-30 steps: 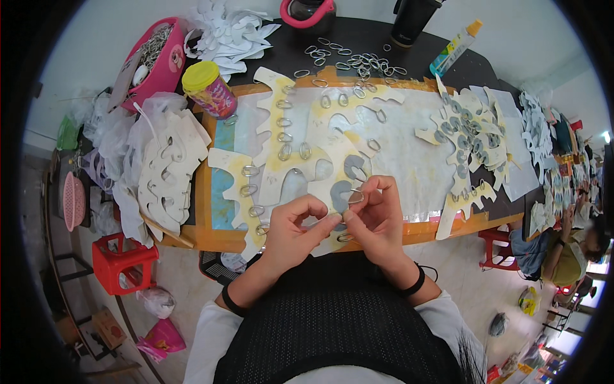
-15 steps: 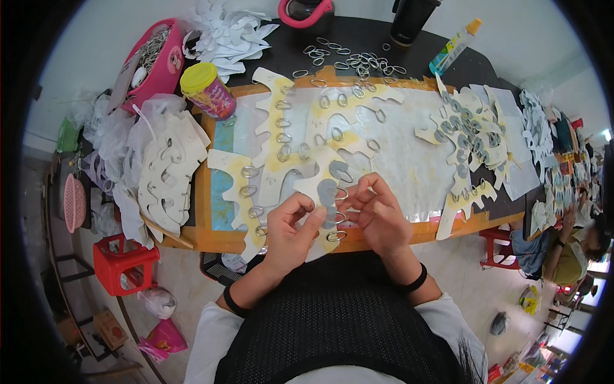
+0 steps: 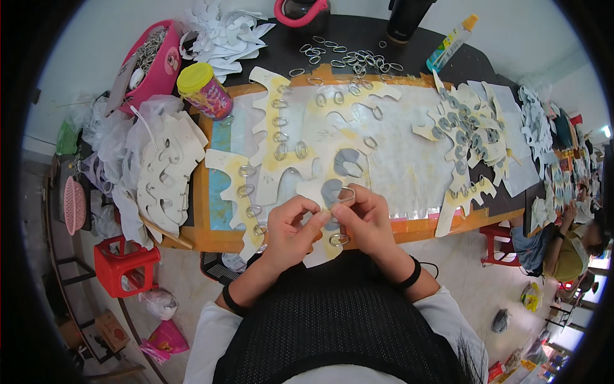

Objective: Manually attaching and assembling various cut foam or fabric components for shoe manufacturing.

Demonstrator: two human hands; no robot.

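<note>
Near the table's front edge, my left hand [image 3: 294,229] pinches a cream cut-out piece [image 3: 322,255] between thumb and fingers. My right hand [image 3: 366,219] is closed at the same piece, its thumb and forefinger meeting my left thumb. An oval metal ring [image 3: 346,194] shows at my right fingertips. Grey oval patches [image 3: 331,190] lie along the piece, and another metal ring [image 3: 339,240] sits below my thumbs. What lies right under my fingertips is hidden. More cream cut-outs [image 3: 222,162] with yellowish stains and rings lie to the left and beyond my hands.
Loose metal rings [image 3: 364,62] lie at the back. At the right is a heap of cut-outs with grey patches [image 3: 470,121]. A yellow-lidded tub [image 3: 208,96], pink basket [image 3: 163,57] and stacked cut-outs [image 3: 163,185] stand left. A spray bottle [image 3: 451,45] and black tumbler [image 3: 409,19] stand behind.
My right hand has moved left and closed at the piece; its fingers were apart beside the rings before. My left hand keeps its pinch in nearly the same place.
</note>
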